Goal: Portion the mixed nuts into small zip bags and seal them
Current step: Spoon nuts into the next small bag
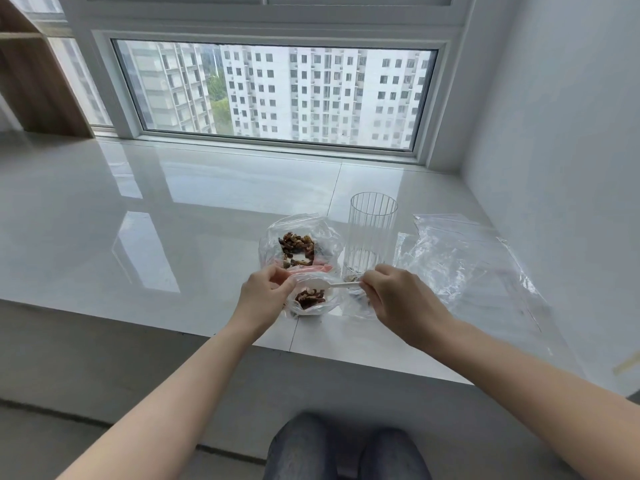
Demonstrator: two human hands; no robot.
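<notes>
Nuts going into a small clear zip bag (311, 299) near the worktop's (173, 202) front edge.
Left hand (265, 292) pinches its mouth; right hand (394, 292) grips a white plastic spoon (329, 285); the ribbed clear glass (370, 233) holds almost nothing.

No legible txt anywhere.

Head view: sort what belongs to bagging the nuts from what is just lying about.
In use: small clear zip bag of nuts, white plastic spoon, large clear bag of mixed nuts, left hand, right hand.
Lying about: ribbed clear glass tumbler, empty clear zip bags.
</notes>
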